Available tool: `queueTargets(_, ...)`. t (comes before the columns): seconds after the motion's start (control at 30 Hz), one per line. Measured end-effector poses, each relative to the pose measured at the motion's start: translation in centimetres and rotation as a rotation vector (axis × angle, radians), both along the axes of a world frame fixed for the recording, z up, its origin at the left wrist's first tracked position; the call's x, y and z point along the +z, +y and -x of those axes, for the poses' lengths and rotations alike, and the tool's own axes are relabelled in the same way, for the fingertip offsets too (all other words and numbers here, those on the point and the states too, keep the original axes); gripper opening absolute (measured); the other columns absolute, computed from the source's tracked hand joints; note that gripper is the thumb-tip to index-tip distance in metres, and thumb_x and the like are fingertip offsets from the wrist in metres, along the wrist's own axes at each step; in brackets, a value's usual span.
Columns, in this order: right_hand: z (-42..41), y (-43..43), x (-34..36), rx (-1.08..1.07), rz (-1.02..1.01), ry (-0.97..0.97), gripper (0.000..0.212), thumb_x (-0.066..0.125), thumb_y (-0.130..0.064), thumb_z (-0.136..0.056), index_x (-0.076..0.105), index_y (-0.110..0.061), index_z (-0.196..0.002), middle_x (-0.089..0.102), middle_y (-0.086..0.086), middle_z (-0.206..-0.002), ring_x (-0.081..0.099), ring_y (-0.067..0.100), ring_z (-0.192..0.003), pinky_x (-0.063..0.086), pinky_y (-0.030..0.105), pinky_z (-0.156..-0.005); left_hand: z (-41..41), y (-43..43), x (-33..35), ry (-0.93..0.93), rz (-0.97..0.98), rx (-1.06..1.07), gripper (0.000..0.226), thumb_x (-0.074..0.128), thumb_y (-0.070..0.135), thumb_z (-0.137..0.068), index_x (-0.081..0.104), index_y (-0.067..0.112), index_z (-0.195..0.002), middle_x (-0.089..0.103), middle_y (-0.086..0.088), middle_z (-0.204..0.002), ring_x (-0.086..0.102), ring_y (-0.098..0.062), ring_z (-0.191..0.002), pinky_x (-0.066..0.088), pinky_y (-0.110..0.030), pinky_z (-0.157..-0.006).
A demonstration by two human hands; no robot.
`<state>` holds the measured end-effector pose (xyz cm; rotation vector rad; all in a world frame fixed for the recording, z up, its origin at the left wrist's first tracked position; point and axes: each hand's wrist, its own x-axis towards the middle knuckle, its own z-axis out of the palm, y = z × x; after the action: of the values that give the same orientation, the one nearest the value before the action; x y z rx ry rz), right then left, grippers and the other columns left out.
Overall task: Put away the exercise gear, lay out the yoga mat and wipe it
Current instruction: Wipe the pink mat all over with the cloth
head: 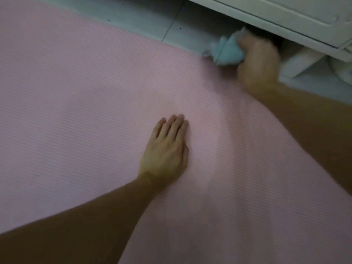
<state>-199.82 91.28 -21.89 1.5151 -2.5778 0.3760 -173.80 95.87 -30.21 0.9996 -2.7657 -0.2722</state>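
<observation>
A pink ribbed yoga mat (76, 111) lies unrolled across the floor and fills most of the view. My left hand (165, 147) rests flat on it near the middle, palm down, fingers together. My right hand (257, 61) is blurred at the mat's far right edge, closed around a bunched light blue cloth (224, 50). The cloth sticks out to the left of the fist, over the mat's edge and the tiles.
Grey floor tiles (152, 20) run along the mat's far edge. A white cabinet or appliance (285, 14) stands at the top right, close to my right hand. White fabric or bags (314, 63) lie under its edge at the right.
</observation>
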Motion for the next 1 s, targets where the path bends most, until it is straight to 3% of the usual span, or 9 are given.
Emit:
queueTargets(0.1,-2.4,1.1,-4.7,-0.023,-0.356,-0.085,0.056,0.043,-0.004,-0.09,0.037,-0.013,-0.145,0.036,0.018,-0.149,0.036,0.037,-0.134,0.031,0.042,-0.108,0.0,0.2,-0.1,0.0,0.021,0.005,0.055,0.036,0.025,-0.091,0.05,0.002,-0.139,0.047,-0.014,-0.147,0.043,-0.03,-0.136,0.027,-0.045,-0.116)
queueTargets(0.2,-3.8,2.2,-4.7,-0.007,-0.398,-0.092,0.064,0.044,-0.002,-0.089,0.027,-0.016,-0.15,0.019,0.014,-0.157,0.03,0.037,-0.137,0.029,0.041,-0.109,0.1,0.2,0.1,0.003,0.027,0.009,0.054,0.037,0.024,-0.091,0.052,0.002,-0.138,0.048,-0.014,-0.146,0.044,-0.031,-0.135,0.028,-0.046,-0.116)
queueTargets(0.3,-5.4,5.6,-4.0,0.153,-0.313,-0.06,0.062,0.039,0.001,-0.08,0.042,-0.005,-0.142,0.037,0.021,-0.149,0.04,0.041,-0.132,0.037,0.045,-0.105,0.1,0.1,0.3,0.013,0.013,0.004,0.054,0.038,0.023,-0.089,0.052,0.001,-0.137,0.049,-0.014,-0.145,0.045,-0.031,-0.134,0.029,-0.046,-0.115)
queueTargets(0.37,-7.9,9.4,-4.2,0.268,-0.244,-0.029,0.067,0.031,-0.009,-0.067,0.055,0.003,-0.129,0.054,0.025,-0.132,0.051,0.045,-0.122,0.045,0.051,-0.1,0.1,0.2,0.4,0.014,0.019,0.011,0.054,0.04,0.023,-0.088,0.054,0.001,-0.135,0.051,-0.015,-0.143,0.046,-0.032,-0.133,0.03,-0.047,-0.114)
queueTargets(0.53,-14.2,17.6,-4.2,0.448,-0.278,-0.098,0.059,0.038,-0.018,-0.072,0.063,-0.002,-0.123,0.06,0.016,-0.129,0.057,0.033,-0.12,0.035,0.042,-0.104,-0.2,0.2,-0.1,-0.087,0.058,-0.04,0.061,0.052,0.033,-0.089,0.048,-0.002,-0.138,0.048,-0.018,-0.144,0.042,-0.035,-0.135,0.028,-0.048,-0.115)
queueTargets(0.67,-11.6,16.4,-1.8,0.386,-0.133,-0.232,0.058,0.057,-0.012,-0.065,0.065,-0.017,-0.122,0.069,0.006,-0.116,0.069,0.027,-0.1,0.059,0.038,-0.077,-0.1,0.3,0.1,-0.067,0.044,-0.037,0.061,0.041,0.033,-0.089,0.047,-0.002,-0.139,0.048,-0.018,-0.144,0.042,-0.035,-0.134,0.026,-0.047,-0.115)
queueTargets(0.8,-9.0,13.3,0.0,0.008,0.023,-0.341,0.062,0.045,-0.002,-0.073,0.058,-0.018,-0.132,0.066,0.008,-0.122,0.064,0.031,-0.107,0.051,0.04,-0.092,0.0,0.4,0.1,-0.004,0.054,0.002,0.052,0.042,0.02,-0.089,0.051,0.001,-0.136,0.051,-0.016,-0.141,0.044,-0.034,-0.132,0.027,-0.046,-0.115)
queueTargets(0.93,-12.7,15.5,-3.5,0.228,-0.317,-0.165,0.067,0.027,-0.007,-0.07,0.054,-0.001,-0.131,0.054,0.023,-0.134,0.049,0.041,-0.126,0.039,0.051,-0.107,-0.2,0.4,0.0,0.002,0.051,-0.002,0.049,0.042,0.019,-0.092,0.049,0.001,-0.138,0.049,-0.015,-0.144,0.044,-0.033,-0.133,0.026,-0.045,-0.115)
queueTargets(1.0,-14.7,17.8,-4.4,0.298,-0.384,-0.128,0.07,0.026,-0.014,-0.068,0.055,0.001,-0.131,0.053,0.023,-0.135,0.047,0.04,-0.128,0.036,0.052,-0.109,-0.2,0.5,-0.1,-0.013,0.056,-0.007,0.05,0.045,0.02,-0.092,0.048,0.001,-0.138,0.048,-0.015,-0.144,0.043,-0.033,-0.133,0.025,-0.045,-0.115)
